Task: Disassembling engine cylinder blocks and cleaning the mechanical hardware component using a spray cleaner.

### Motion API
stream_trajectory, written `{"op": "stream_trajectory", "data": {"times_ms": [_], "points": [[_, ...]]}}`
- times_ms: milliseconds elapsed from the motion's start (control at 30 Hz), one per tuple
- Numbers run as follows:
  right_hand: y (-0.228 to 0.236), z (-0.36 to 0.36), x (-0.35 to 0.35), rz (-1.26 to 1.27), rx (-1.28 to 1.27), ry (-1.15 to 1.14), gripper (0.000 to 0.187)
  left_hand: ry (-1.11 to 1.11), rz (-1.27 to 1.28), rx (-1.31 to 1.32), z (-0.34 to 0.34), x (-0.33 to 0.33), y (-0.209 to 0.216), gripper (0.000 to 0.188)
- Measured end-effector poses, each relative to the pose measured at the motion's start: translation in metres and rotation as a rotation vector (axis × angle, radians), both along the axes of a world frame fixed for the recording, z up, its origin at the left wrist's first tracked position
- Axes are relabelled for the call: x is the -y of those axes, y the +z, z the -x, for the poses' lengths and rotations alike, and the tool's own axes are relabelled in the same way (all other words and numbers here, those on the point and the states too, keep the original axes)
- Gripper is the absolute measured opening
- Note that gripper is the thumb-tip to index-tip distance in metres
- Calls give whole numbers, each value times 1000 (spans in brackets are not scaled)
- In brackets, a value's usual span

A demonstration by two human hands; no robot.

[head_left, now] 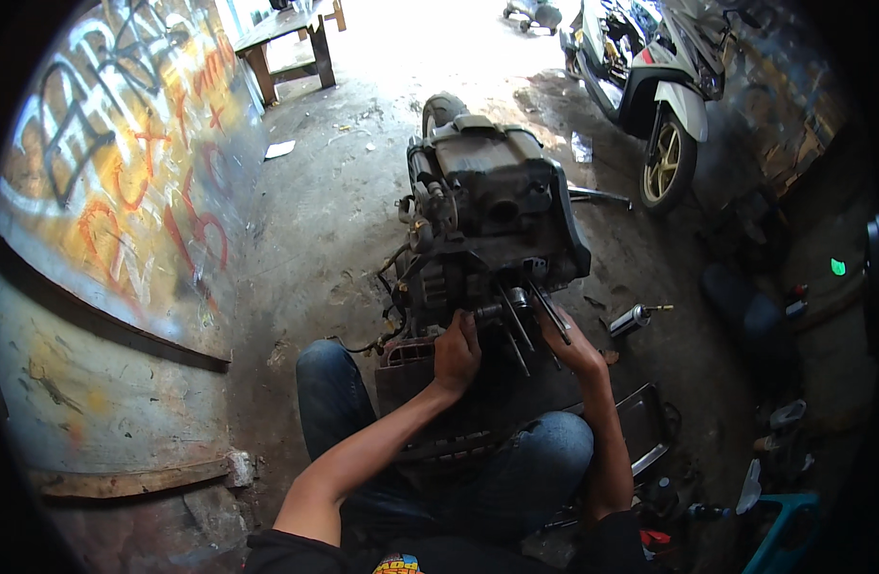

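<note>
In front of my knees stands a dark, greasy scooter engine (497, 177), with long metal studs (516, 325) sticking out toward me. Between the studs sits a shiny round metal part (520, 298) that looks like a piston. My left hand (457, 351) is closed at the engine's near left side, thumb up, by a grey cylindrical piece (487, 312); what it grips is hidden. On the other side, my right hand (571, 346) reaches in beside the studs with its fingers curled near the round part. The studs and shadow partly cover those fingers, so their hold is unclear.
A spray can (630, 320) lies on the floor right of the engine, above a metal tray (640, 421). A white scooter (674, 96) stands at the far right. A painted wall (143, 172) runs along the left, and a wooden table (284, 43) stands at the back.
</note>
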State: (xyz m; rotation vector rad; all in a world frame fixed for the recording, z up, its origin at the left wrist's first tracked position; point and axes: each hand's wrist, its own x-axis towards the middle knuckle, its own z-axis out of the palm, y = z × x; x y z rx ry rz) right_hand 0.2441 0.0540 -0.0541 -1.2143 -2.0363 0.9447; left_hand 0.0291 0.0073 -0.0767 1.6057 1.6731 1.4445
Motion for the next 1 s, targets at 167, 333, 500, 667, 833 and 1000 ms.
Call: {"op": "stream_trajectory", "data": {"times_ms": [167, 333, 500, 667, 833, 1000], "points": [[4, 7, 3, -3, -51, 7, 36, 26, 56, 133, 9, 11, 3, 43], [-1, 4, -5, 63, -55, 45, 37, 45, 96, 86, 14, 25, 12, 46], [-11, 5, -3, -83, -102, 16, 37, -23, 111, 182, 7, 16, 20, 50], [-1, 11, 3, -67, -118, 6, 36, -114, 150, 231, 12, 7, 5, 51], [-1, 8, 2, -37, -77, 11, 34, -119, 66, 138, 8, 6, 7, 52], [0, 5, 0, -153, -24, 39, 30, 32, 187, 176, -9, 10, 26, 59]]}}
